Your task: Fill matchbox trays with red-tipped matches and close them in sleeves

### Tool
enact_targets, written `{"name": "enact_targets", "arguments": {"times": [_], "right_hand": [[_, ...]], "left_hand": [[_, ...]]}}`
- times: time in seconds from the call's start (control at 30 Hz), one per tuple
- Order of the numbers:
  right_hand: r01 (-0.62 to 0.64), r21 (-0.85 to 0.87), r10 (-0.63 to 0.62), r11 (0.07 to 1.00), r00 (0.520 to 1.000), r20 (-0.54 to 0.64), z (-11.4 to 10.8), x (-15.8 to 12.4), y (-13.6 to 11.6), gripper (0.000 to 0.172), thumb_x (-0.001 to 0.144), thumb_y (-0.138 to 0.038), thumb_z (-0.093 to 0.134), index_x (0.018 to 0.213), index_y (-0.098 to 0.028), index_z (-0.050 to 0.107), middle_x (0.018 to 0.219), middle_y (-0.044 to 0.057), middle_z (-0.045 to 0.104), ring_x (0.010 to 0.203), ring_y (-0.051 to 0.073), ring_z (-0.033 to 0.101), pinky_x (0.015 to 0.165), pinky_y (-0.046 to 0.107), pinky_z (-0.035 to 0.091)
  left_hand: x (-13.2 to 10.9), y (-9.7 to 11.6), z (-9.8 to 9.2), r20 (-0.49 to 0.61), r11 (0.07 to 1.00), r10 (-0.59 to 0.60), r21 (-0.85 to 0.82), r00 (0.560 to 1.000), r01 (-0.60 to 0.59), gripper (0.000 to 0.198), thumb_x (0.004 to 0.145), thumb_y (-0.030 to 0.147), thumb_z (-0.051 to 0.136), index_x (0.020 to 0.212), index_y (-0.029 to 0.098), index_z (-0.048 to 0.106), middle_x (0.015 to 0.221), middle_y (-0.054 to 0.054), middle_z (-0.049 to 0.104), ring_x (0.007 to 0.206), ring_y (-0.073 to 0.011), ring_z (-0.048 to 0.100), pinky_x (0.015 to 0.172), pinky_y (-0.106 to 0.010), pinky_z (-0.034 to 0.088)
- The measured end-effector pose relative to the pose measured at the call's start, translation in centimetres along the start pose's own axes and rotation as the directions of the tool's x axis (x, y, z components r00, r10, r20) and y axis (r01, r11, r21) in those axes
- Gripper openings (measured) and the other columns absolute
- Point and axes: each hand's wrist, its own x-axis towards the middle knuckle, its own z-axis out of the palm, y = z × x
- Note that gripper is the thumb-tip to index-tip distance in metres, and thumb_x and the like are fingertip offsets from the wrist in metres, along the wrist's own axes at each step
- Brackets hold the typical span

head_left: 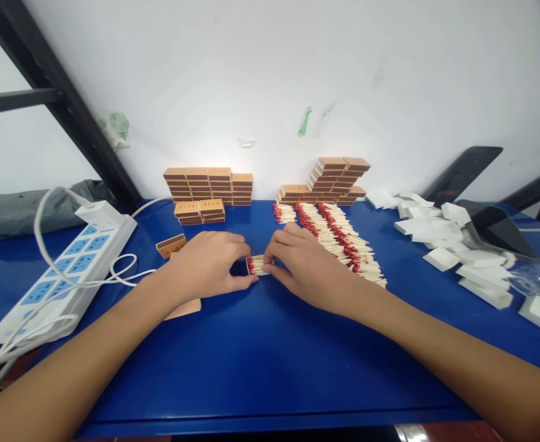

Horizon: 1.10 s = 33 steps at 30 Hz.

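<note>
A small white matchbox tray (266, 274) with red-tipped matches (255, 265) in it lies on the blue table between my hands. My left hand (212, 261) curls around the tray's left end, thumb in front and fingers behind. At the other end, my right hand (304, 264) has its thumb and fingers closed over the tray's right part and hides it. Whether those fingers also pinch matches, I cannot tell. Behind my right hand, rows of loose matches (338, 236) lie in long heaps. Matchbox sleeves (171, 245) lie partly under my left hand and wrist.
Stacked matchboxes (207, 184) stand against the wall at the back left, with another stack (338, 175) at the back right. White empty trays (440, 227) are piled at the right beside a dark scoop-like object (495, 227). A power strip (67, 276) with white cables is at the left.
</note>
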Motion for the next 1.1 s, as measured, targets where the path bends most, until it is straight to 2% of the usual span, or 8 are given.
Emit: {"name": "enact_targets", "arguments": {"times": [0.23, 0.73, 0.87, 1.1], "right_hand": [[-0.003, -0.029, 0.003, 1.0, 1.0, -0.002, -0.24, 0.08, 0.24, 0.019, 0.107, -0.02, 0.055, 0.093, -0.019, 0.068, 0.101, 0.01, 0.068, 0.1, 0.027, 0.052, 0.086, 0.042, 0.039], [0.011, 0.001, -0.011, 1.0, 1.0, 0.021, -0.81, 0.11, 0.8, 0.007, 0.103, -0.021, 0.066, 0.097, -0.02, 0.068, 0.103, 0.009, 0.068, 0.104, 0.027, 0.053, 0.09, 0.041, 0.041], [-0.008, 0.018, 0.007, 1.0, 0.999, 0.044, -0.86, 0.04, 0.73, 0.009, 0.104, -0.02, 0.065, 0.096, -0.019, 0.068, 0.103, 0.009, 0.068, 0.104, 0.027, 0.054, 0.09, 0.041, 0.041], [0.011, 0.062, -0.011, 0.998, 1.0, 0.004, -0.54, -0.02, 0.77, 0.006, 0.102, -0.018, 0.067, 0.097, -0.02, 0.069, 0.101, 0.007, 0.067, 0.101, 0.025, 0.054, 0.088, 0.04, 0.041]], "left_hand": [[0.04, 0.15, -0.12, 0.013, 1.0, -0.005, -0.015, 1.0, 0.005, 0.024, 0.094, 0.043, 0.074, 0.092, 0.019, 0.074, 0.09, -0.003, 0.074, 0.081, -0.0211, 0.07, 0.064, -0.032, 0.04], [-0.03, -0.03, -0.09, 0.017, 0.999, 0.004, -0.032, 1.0, -0.003, 0.027, 0.096, 0.045, 0.073, 0.097, 0.019, 0.077, 0.091, -0.003, 0.074, 0.082, -0.0217, 0.07, 0.066, -0.033, 0.041], [0.01, 0.04, -0.04, 0.029, 1.0, 0.002, -0.029, 1.0, -0.001, 0.027, 0.096, 0.045, 0.073, 0.098, 0.019, 0.077, 0.092, -0.003, 0.075, 0.083, -0.022, 0.07, 0.067, -0.034, 0.042], [-0.01, -0.03, 0.08, 0.028, 0.999, -0.005, -0.033, 1.0, 0.005, 0.028, 0.095, 0.046, 0.073, 0.095, 0.018, 0.076, 0.091, -0.003, 0.074, 0.082, -0.0218, 0.069, 0.066, -0.034, 0.041]]}}
